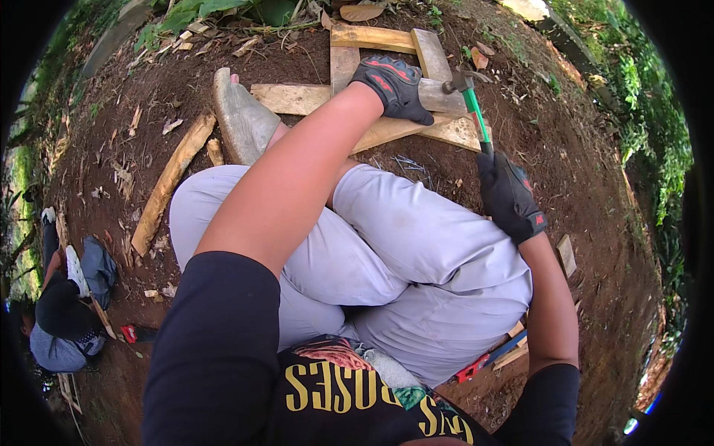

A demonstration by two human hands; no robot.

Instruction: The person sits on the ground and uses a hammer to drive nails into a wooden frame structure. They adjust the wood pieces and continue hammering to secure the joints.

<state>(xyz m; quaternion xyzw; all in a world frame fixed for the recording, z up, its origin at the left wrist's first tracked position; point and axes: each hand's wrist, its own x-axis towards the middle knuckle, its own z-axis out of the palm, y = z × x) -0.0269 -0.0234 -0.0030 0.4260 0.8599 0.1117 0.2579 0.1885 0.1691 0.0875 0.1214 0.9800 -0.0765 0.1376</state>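
dirt ground w/ wood scraps, long plank [169, 182] at left, loose nails [410, 164] just below the boards. another person [63, 312] crouches far left. left hand [394, 88] gloved, pressed flat on wooden boards [446, 97]. right hand [509, 197] fist-closed round green hammer [472, 104] handle; head right by left hand fingers, over boards.

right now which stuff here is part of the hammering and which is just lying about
In use:
- left hand, gloved, pressing on the wooden frame
- right hand, gloved, gripping the green-handled hammer

Lying about:
- loose plank on the dirt
- small pile of nails
- wood scraps
- another person crouched at the left
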